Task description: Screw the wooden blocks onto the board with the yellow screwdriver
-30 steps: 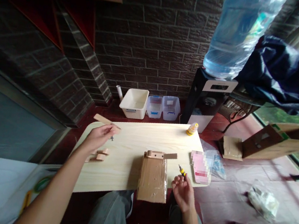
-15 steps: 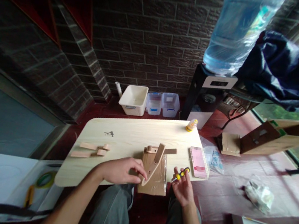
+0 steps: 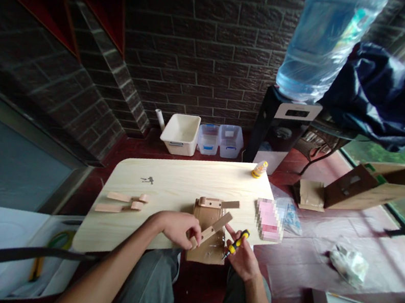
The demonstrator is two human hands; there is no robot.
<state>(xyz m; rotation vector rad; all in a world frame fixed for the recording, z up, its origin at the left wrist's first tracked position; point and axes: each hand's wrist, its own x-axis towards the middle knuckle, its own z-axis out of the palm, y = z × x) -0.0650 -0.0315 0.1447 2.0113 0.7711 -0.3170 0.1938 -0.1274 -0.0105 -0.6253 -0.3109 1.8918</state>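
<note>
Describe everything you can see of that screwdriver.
The screwdriver has a thick yellow-and-black handle, plastic or rubber by its look, and a thin, metal-looking shaft; its tip is too small to make out. It sits slanted in the right hand, shaft pointing down-left in view, near the cardboard box's right edge.

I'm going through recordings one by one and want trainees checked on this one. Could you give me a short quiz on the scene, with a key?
1. What does the right hand hold?
a) a roll of tape
b) a yellow-and-black screwdriver
c) a pair of scissors

2. True or false: the left hand is empty.

3. Fill in the number: next to the cream bin by the wall stand ___ see-through tubs.

Key: 1. b; 2. false, its fingers hold a wooden piece; 3. two.
</note>
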